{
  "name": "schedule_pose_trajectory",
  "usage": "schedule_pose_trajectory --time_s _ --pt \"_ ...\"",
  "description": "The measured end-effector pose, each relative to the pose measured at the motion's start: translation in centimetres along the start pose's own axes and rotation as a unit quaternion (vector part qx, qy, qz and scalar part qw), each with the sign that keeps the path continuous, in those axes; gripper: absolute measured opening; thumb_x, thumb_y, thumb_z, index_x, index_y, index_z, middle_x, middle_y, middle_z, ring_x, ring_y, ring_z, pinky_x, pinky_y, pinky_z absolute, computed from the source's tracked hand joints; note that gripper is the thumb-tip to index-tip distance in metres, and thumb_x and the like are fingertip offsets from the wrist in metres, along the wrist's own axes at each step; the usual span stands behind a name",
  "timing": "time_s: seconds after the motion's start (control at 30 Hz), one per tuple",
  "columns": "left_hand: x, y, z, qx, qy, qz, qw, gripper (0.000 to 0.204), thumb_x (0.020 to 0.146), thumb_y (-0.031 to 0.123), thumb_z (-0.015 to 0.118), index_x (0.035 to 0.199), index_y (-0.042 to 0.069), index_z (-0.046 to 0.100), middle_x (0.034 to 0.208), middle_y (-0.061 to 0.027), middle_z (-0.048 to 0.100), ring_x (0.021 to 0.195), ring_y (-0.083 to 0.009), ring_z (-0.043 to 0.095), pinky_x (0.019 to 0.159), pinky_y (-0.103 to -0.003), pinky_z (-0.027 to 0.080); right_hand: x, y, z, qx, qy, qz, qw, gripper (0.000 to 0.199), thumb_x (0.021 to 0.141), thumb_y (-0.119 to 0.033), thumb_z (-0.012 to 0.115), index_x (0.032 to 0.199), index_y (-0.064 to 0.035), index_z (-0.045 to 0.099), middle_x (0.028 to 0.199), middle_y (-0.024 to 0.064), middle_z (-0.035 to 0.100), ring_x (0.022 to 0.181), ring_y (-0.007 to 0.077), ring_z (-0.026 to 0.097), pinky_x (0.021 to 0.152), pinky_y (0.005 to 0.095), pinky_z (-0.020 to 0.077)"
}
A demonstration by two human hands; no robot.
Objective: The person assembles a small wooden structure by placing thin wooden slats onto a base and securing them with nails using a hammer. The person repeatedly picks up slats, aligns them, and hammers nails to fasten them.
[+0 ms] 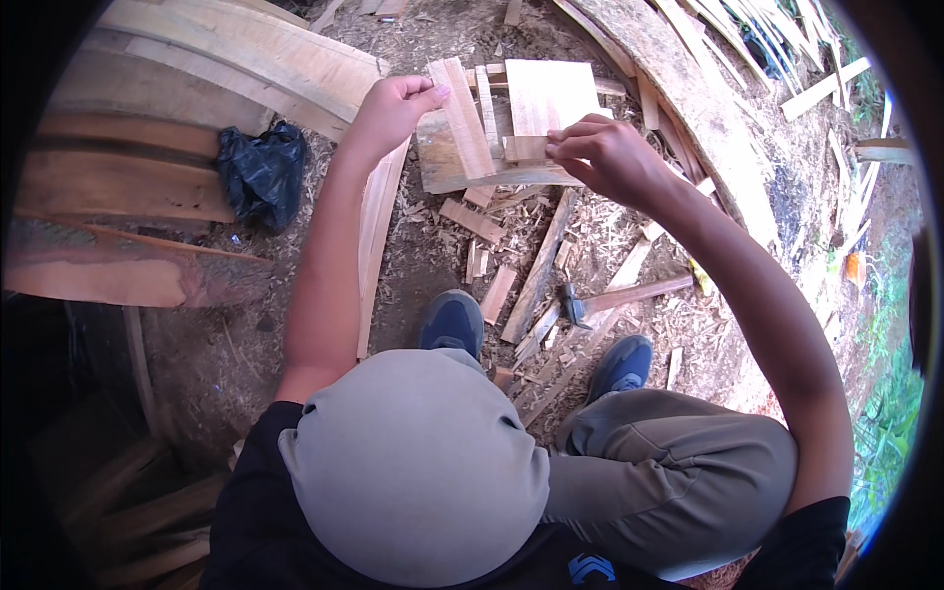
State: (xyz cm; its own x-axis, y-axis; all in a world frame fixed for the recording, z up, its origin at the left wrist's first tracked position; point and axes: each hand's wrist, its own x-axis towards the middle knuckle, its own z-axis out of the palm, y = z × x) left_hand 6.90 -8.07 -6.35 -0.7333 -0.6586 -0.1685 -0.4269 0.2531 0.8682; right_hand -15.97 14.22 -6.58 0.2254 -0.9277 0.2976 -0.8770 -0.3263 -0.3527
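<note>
Wooden slats: a small assembly of thin, pale offcuts held up in front of me, above the chip-strewn ground (442, 246) and between my two hands.
Base board: the broad piece underneath (442, 162) carries the rest; it looks stiff and light enough for one hand, though its edges are rough-sawn and probably splintery.
Square panel: a flat, clean-faced piece (551, 95) lies at the far right of the stack, touching the narrower strips beside it.
Long slat: the angled strip (460, 116) lies across the base board; I judge it light, rigid along its length, and liable to snap or split along the grain if levered.
Small block: the short piece (528, 147) sits at the near edge, just under my right fingertips.
Left hand (393, 110): fingers curled around the slat's far left edge, thumb tip pressed on its top corner, closed on it.
Right hand (605, 152): fingers (568, 138) pinched together on the small block's near edge, closed with little gap.
Where to grip: by the edges, thumb on one face and fingers behind, since the dry sawn faces should not slip.
Hammer: lies on the ground (573, 305) near my shoes, well apart from both hands.
Black bag: crumpled beside the planks on my left (261, 172).
</note>
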Motion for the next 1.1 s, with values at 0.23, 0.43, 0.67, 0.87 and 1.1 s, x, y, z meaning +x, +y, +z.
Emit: schedule_pose_trajectory --time_s 0.23,0.43,0.67,0.87,1.1 --pt "1.3 0.4 1.4 0.053 -0.013 -0.050 0.997 0.040 0.097 0.037 0.071 0.113 0.000 0.075 0.103 -0.0049 0.075 0.096 -0.0111 0.065 0.094 -0.032 0.048 0.1 0.2 0.1 -0.002 -0.014 0.005 1.000 0.011 0.095 -0.014 0.071 0.091 -0.0066 0.079 0.108 0.0107 0.078 0.097 0.0252 0.075 0.087 0.0383 0.0635" --pt "2.6 -1.0 3.2 0.016 -0.015 -0.074 0.997 0.039 0.096 0.038 0.071 0.111 0.003 0.076 0.102 -0.0046 0.076 0.095 -0.0114 0.065 0.092 -0.031 0.048 0.2 -0.3 -0.2 -0.001 -0.027 0.019 0.999 0.012 0.096 -0.014 0.070 0.092 -0.0071 0.079 0.108 0.0111 0.078 0.097 0.0243 0.076 0.087 0.0390 0.0635" --pt "3.2 0.4 4.4 0.086 0.030 -0.066 0.994 0.037 0.090 0.042 0.077 0.102 0.007 0.079 0.078 -0.0044 0.073 0.071 -0.0132 0.065 0.070 -0.033 0.052 0.1 -0.1 -0.1 0.003 0.004 0.001 1.000 0.016 0.095 -0.016 0.069 0.088 -0.0048 0.078 0.101 0.0110 0.078 0.090 0.0274 0.074 0.083 0.0391 0.0626" --pt "3.7 0.0 5.1 0.127 0.055 -0.066 0.988 0.038 0.090 0.047 0.075 0.094 0.009 0.076 0.084 -0.0061 0.075 0.077 -0.0190 0.070 0.072 -0.037 0.055 0.4 0.0 -0.2 -0.001 -0.009 -0.011 1.000 0.018 0.096 -0.016 0.068 0.085 -0.0043 0.077 0.101 0.0112 0.078 0.089 0.0275 0.074 0.082 0.0393 0.0625" --pt "2.2 1.2 5.5 0.218 0.090 -0.030 0.971 0.049 0.087 0.055 0.075 0.115 0.016 0.070 0.080 -0.0023 0.065 0.075 -0.0181 0.063 0.070 -0.037 0.050 0.4 -0.2 -0.4 -0.003 -0.009 0.000 1.000 0.016 0.095 -0.015 0.069 0.086 -0.0051 0.078 0.101 0.0099 0.079 0.090 0.0256 0.074 0.082 0.0377 0.0632"
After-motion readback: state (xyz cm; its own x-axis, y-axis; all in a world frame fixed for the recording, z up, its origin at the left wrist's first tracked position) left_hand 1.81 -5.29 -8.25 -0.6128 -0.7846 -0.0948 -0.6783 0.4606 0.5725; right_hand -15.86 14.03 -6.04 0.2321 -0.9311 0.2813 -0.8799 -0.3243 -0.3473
